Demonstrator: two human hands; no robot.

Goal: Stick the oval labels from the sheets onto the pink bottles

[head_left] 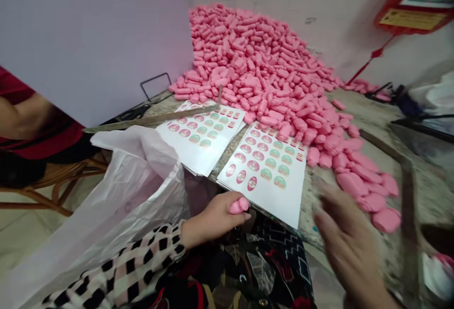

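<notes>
My left hand (223, 217) is closed around a small pink plastic bottle (239, 205), whose rounded end sticks out between thumb and fingers. It is over my lap, just in front of the table's edge. My right hand (345, 238) is smeared by motion at the lower right, its fingers stretched out and nothing visible in them. Two stacks of sticker sheets lie side by side before me: the right stack (294, 195) and the left stack (205, 158). Both carry pink and green printed labels. Behind them rises a large heap of pink bottles (255, 63), spilling down to the right.
A white plastic bag (149, 176) hangs open at the table's left edge. A purple-grey panel (95, 30) stands at the left, with another person's arm (24, 110) beside it. Metal strips run along the table, one at the right (407, 195). A red hanging ornament (414, 16) is on the wall.
</notes>
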